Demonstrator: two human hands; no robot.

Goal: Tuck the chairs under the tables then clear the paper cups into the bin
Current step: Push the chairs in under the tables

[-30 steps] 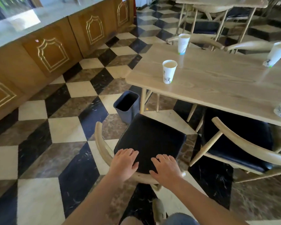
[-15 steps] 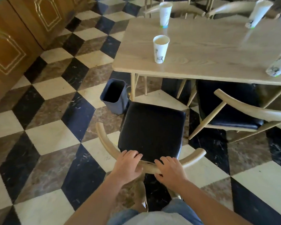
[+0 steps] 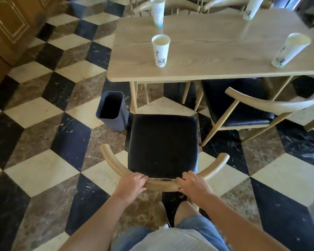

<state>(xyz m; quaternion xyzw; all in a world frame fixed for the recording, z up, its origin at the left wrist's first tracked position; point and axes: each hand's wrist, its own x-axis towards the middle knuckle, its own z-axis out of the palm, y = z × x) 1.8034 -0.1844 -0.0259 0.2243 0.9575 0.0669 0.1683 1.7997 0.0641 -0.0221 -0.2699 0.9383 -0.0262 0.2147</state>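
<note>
Head: chair point(image 3: 162, 145) short of table point(image 3: 207, 51) edge.

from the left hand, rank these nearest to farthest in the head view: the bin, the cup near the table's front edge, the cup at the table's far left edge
From the left hand on the chair back:
1. Bin, on the floor, ahead and slightly left, beside the table leg.
2. Front cup, upright on the table, near its left end.
3. Far cup, at the table's back edge.

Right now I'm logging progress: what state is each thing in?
Black-cushioned wooden chair: untucked, backrest gripped by left hand and right hand.
Second black-cushioned chair: partly tucked.
Four white paper cups, nearest: upright on pale wooden table.
Grey bin: open.
</note>
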